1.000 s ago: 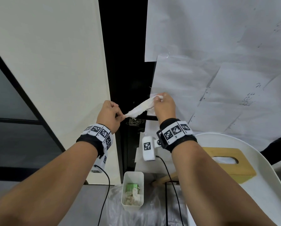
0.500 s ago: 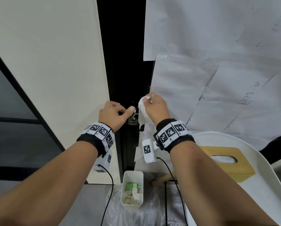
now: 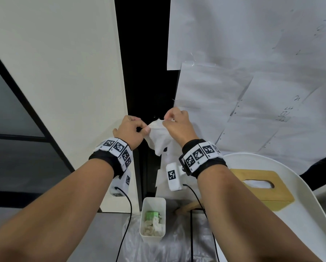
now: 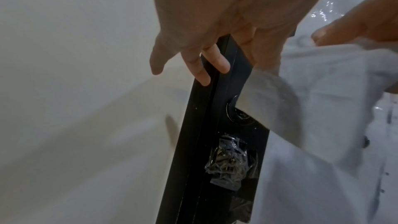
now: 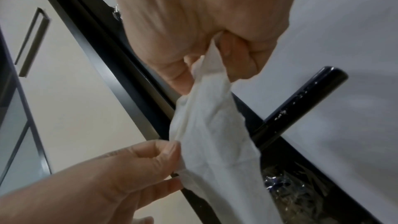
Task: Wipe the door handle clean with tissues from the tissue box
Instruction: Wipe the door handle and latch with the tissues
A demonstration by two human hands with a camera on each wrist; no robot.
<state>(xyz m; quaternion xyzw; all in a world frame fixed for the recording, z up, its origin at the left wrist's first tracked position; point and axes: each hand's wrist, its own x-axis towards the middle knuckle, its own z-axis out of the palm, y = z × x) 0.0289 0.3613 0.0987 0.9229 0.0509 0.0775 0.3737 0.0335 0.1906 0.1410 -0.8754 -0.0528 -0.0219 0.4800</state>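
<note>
The head camera looks forward and down over both forearms at the door. Each wrist camera sits close under its palm, facing along the fingers. All three views share the tissue (image 3: 159,137) and black door frame (image 4: 200,142).

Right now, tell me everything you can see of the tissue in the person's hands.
The tissue is one white, soft, crumpled sheet, hanging loose in front of the black door frame. The right hand pinches its top between thumb and fingers; the left hand pinches its left edge. Its lower part drapes down freely. In the right wrist view it hangs beside the black door handle; whether they touch is unclear.
</note>
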